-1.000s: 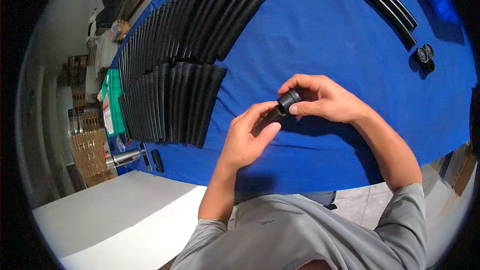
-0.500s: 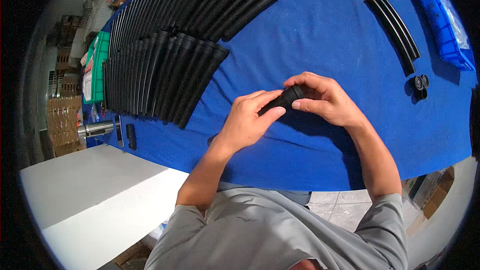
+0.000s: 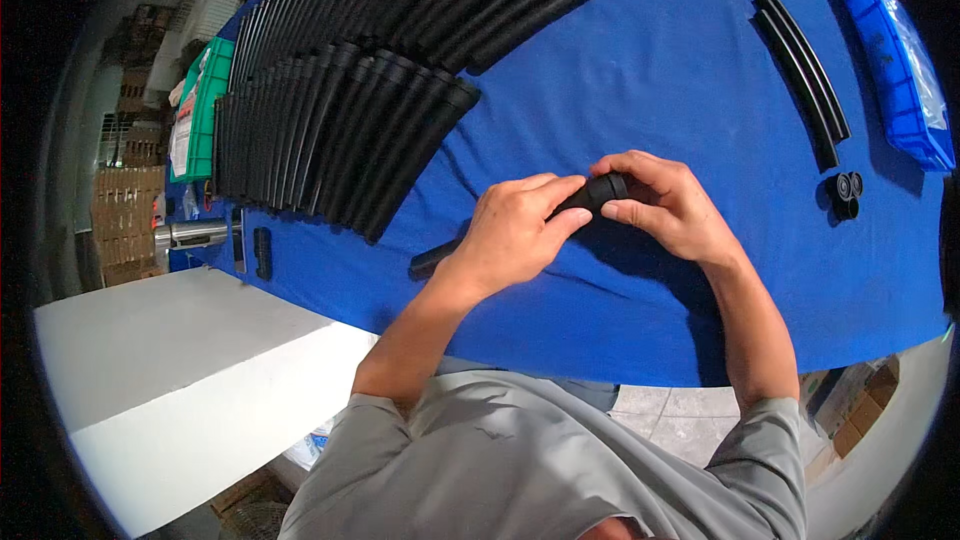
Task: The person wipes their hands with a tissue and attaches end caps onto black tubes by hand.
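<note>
Both hands are on one black tube (image 3: 432,260) held low over the blue cloth. My left hand (image 3: 512,232) is closed round its middle, and the tube's far-left end sticks out behind the wrist. At the tube's right end is a wider black collar-like cap (image 3: 613,186). My right hand (image 3: 672,208) pinches this cap between thumb and fingers. Whether the cap sits fully on the tube, I cannot tell. Up and to the left, many similar black tubes (image 3: 420,130) lie side by side in two rows, with wider ends toward the upper right.
Several bare black tubes (image 3: 800,70) and small round black caps (image 3: 845,195) lie at the right, near a blue bin (image 3: 890,70). At the left stand a green bin (image 3: 208,110) and a metal cylinder (image 3: 192,234). A white surface (image 3: 190,360) adjoins the table's front left.
The view has shifted slightly. More of the tube's left end now shows behind my left wrist. Both hands keep their hold on the tube and its cap.
</note>
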The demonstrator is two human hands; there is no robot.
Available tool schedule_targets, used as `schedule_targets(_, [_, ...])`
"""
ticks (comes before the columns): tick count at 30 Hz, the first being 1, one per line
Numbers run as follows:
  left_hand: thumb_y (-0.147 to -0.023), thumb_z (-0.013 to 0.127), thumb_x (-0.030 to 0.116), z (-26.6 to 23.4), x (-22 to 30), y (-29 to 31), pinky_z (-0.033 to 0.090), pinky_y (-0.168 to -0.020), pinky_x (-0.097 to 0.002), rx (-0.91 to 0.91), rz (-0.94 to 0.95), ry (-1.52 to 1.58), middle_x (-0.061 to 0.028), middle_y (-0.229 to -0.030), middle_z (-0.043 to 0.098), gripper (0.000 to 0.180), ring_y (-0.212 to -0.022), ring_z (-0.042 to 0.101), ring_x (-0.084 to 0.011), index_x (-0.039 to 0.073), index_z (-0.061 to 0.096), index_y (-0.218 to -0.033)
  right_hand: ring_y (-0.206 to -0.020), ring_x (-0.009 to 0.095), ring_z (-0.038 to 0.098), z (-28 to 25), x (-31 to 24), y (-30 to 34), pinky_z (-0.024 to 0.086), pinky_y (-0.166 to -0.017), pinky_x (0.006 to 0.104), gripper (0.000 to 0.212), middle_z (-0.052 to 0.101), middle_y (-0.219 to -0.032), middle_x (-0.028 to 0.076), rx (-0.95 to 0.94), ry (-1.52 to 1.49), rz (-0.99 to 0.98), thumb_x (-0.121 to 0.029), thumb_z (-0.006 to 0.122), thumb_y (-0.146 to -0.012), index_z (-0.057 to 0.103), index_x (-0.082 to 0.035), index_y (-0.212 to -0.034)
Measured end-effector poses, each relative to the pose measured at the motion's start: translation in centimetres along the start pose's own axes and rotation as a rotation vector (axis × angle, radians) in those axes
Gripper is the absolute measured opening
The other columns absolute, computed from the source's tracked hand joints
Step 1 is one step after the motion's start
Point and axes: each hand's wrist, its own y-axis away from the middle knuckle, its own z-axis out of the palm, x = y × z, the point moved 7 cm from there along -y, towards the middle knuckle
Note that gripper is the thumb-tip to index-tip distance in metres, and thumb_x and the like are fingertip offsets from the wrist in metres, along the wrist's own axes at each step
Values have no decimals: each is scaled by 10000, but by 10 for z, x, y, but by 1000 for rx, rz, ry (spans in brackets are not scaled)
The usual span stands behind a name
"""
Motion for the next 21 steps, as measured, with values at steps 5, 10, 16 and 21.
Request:
schedule_targets(5, [-840, 694, 131, 4, 5, 0, 517, -639, -388, 1, 23, -249, -181, -876, 664, 304, -728, 652, -342, -36, 653, -1090, -782, 120, 586, -2, 5, 1, 478, -674, 278, 347, 628, -908, 67, 30, 13, 44, -131, 711, -840, 617, 3, -1146])
schedule_targets(10, [-808, 718, 147, 1, 11, 1, 522, -648, -394, -15, 128, -283, -152, -872, 665, 324, -754, 655, -324, -6, 655, -1087, -774, 99, 581, 4, 11, 1, 481, -662, 261, 298, 633, -884, 40, -28, -68, 116, -122, 710, -847, 627, 9, -1101])
schedule_targets(16, [-750, 767, 161, 0, 28, -6, 533, -701, -390, -105, 161, -433, -121, -956, 673, 371, -819, 667, -292, 57, 626, -1077, -710, 86, 593, 9, 5, 3, 500, -634, 256, 247, 632, -821, 24, -77, -171, 214, -130, 702, -856, 621, 14, -1040])
schedule_targets(21, [-757, 793, 148, -14, 65, 1, 529, -786, -388, 417, 552, -325, -97, -1027, 671, 297, -873, 643, -311, 58, 617, -979, -693, 111, 630, -13, 12, 1, 523, -630, 266, 233, 654, -797, 46, 192, -408, 172, -121, 690, -850, 620, 8, -1031])
